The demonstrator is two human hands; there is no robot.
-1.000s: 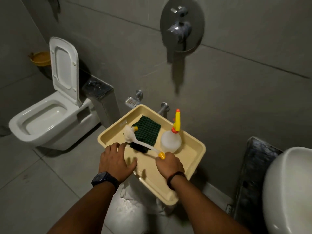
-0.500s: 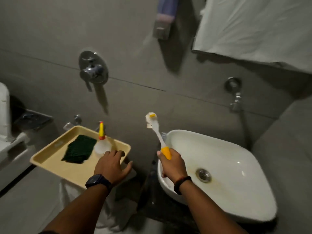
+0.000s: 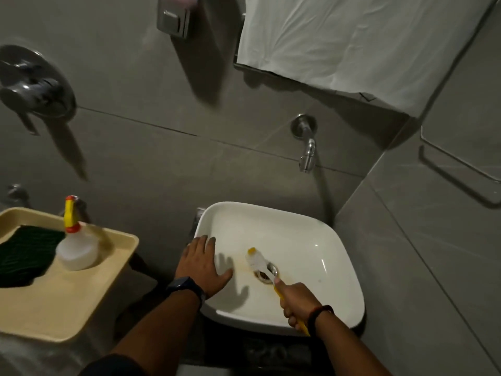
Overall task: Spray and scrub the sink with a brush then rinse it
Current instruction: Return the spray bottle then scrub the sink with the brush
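Note:
A white square sink sits below centre, with a yellowish stain around its drain. My right hand grips the yellow handle of a white brush; the bristle head lies in the basin just left of the drain. My left hand rests flat on the sink's left rim, fingers spread, holding nothing. A clear spray bottle with a yellow and red nozzle stands upright on a beige tray at the left.
A dark green scrub pad lies on the tray beside the bottle. A chrome tap juts from the grey tiled wall above the sink. A white cloth hangs at top right; a shower mixer sits at left.
My right hand carried the brush from the tray over to the sink and lowered its head into the basin. My left hand left the tray and settled on the sink's rim.

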